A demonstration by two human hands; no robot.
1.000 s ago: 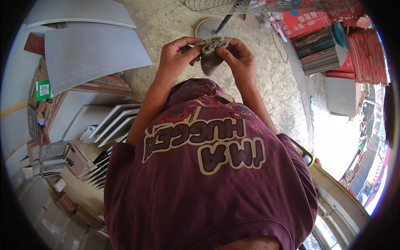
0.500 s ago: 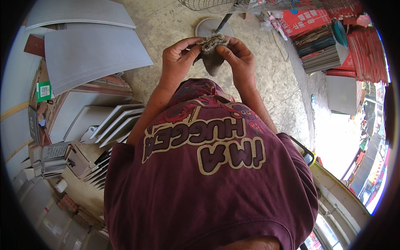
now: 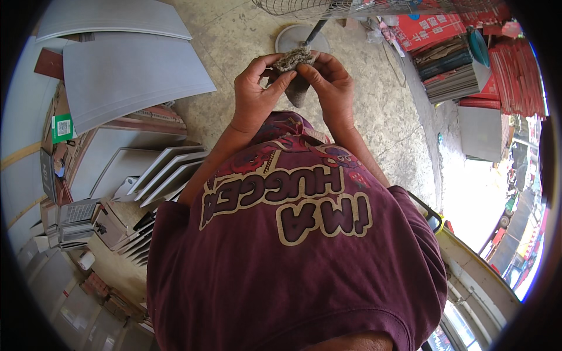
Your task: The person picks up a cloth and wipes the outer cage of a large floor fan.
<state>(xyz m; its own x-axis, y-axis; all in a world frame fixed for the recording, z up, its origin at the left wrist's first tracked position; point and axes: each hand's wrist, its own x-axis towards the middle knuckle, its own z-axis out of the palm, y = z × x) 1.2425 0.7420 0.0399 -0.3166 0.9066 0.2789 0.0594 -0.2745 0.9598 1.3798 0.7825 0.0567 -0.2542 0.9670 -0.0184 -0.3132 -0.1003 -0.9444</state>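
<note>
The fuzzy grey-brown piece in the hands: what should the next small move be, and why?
Perhaps spread the bunched edge of the fuzzy piece outward: the left hand and right hand both pinch it, close together, near its crumpled top, while its narrower end shows below.

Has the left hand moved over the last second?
Yes. The left hand has shifted slightly right against the fan base, its thumb now closer to the right hand.
</note>
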